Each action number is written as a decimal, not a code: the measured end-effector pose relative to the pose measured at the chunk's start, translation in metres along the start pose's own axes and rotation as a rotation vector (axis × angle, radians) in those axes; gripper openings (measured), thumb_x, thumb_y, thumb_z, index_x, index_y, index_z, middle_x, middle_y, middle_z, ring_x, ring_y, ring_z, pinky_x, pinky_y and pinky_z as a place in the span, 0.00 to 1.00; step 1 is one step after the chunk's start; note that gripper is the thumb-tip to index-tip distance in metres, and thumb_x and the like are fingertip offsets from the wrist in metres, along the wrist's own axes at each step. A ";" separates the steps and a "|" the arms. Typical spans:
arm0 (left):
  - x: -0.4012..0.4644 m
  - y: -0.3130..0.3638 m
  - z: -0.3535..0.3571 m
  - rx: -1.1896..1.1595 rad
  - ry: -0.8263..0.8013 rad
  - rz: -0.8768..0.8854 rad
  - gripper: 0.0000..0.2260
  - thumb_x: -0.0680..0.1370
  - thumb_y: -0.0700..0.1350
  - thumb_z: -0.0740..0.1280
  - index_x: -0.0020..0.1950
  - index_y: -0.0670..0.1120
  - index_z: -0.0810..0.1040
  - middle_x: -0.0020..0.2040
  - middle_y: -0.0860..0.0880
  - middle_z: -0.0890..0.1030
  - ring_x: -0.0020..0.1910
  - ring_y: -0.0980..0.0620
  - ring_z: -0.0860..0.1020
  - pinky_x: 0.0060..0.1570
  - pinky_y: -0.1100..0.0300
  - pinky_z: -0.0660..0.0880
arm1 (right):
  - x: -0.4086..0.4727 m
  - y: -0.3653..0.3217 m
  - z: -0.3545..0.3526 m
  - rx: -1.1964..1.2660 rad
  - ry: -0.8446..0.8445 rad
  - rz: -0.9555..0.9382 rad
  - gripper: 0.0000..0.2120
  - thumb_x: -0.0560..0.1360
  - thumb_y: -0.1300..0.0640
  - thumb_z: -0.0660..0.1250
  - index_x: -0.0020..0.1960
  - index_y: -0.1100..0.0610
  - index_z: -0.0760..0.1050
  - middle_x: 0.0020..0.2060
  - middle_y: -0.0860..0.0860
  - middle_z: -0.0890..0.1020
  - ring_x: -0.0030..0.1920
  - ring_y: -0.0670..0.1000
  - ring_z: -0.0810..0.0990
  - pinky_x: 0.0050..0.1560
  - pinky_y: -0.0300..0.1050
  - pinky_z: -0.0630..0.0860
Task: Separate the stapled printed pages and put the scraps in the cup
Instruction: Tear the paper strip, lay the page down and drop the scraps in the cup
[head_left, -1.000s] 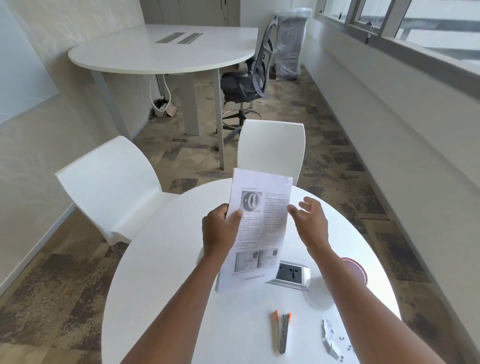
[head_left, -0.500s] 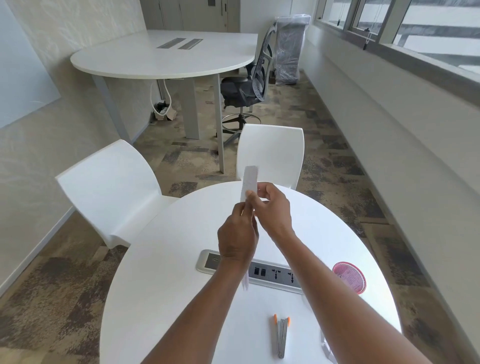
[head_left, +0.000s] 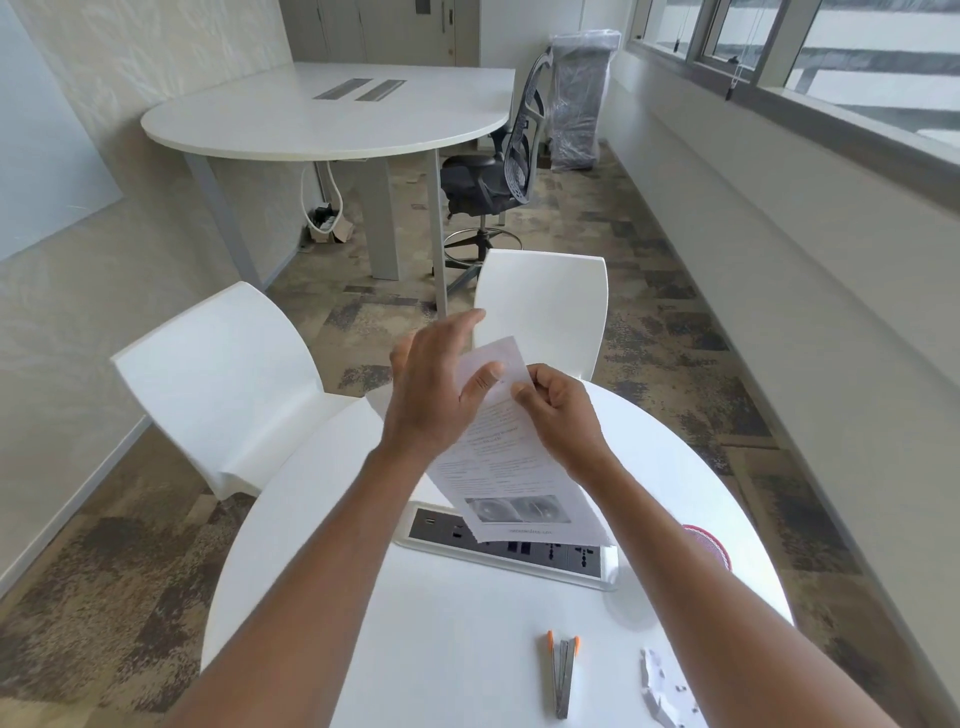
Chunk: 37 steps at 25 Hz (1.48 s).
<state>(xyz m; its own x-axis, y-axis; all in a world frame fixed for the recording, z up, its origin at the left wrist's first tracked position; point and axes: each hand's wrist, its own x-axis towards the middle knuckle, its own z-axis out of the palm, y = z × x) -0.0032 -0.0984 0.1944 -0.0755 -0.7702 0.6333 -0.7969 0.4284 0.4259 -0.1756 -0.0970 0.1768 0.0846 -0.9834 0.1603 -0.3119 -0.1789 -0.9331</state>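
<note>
White printed pages (head_left: 511, 467) hang in the air at the centre of the frame, above the round table (head_left: 467, 639), tilted so that the text and the photograph near their lower edge face the camera. The right hand (head_left: 558, 410) pinches the sheets near their upper corner between thumb and curled fingers, which is probably where the staple sits, though the staple itself is too small to make out. The left hand (head_left: 434, 387) lies against the pages from the left with its fingers mostly straight and spread and its thumb laid on the paper; whether it grips a sheet or only steadies it I cannot tell. Held up like this, the corner is free to be worked and the sheets can fall apart under their own weight, so this looks like the separating step rather than the clearing away.

Toward the lower right of the frame a staple remover (head_left: 562, 673) with orange tips lies on the table, untouched, and just to its right is a small heap of paper scraps (head_left: 667, 696), not yet in the cup. A red-rimmed cup (head_left: 709, 543) shows at the right edge of the table, partly hidden behind the right forearm. A socket panel (head_left: 519, 553) is set into the tabletop under the pages.
</note>
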 end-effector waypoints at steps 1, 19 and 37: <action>0.009 -0.001 -0.006 -0.072 -0.047 -0.028 0.22 0.78 0.58 0.65 0.70 0.51 0.72 0.64 0.53 0.79 0.63 0.55 0.76 0.68 0.45 0.67 | -0.001 -0.001 0.000 0.030 -0.045 -0.004 0.08 0.79 0.57 0.64 0.46 0.55 0.80 0.38 0.50 0.84 0.36 0.46 0.79 0.40 0.45 0.75; -0.005 0.001 -0.003 -0.505 -0.318 -0.515 0.06 0.78 0.50 0.70 0.45 0.49 0.84 0.40 0.46 0.85 0.33 0.57 0.76 0.35 0.67 0.71 | 0.006 0.000 -0.002 0.087 -0.076 0.118 0.08 0.72 0.51 0.76 0.42 0.56 0.83 0.39 0.55 0.87 0.38 0.52 0.85 0.40 0.46 0.77; -0.008 0.013 0.000 -0.456 -0.405 -0.561 0.07 0.77 0.53 0.70 0.44 0.51 0.84 0.37 0.54 0.84 0.31 0.62 0.76 0.34 0.68 0.70 | -0.005 0.001 -0.015 0.029 -0.094 0.190 0.08 0.74 0.53 0.73 0.42 0.58 0.83 0.38 0.54 0.87 0.34 0.47 0.82 0.35 0.41 0.75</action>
<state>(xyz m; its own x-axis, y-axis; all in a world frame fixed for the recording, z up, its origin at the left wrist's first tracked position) -0.0127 -0.0867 0.1949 -0.0190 -0.9998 0.0043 -0.4655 0.0126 0.8849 -0.1901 -0.0932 0.1801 0.1156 -0.9921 -0.0493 -0.3036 0.0120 -0.9527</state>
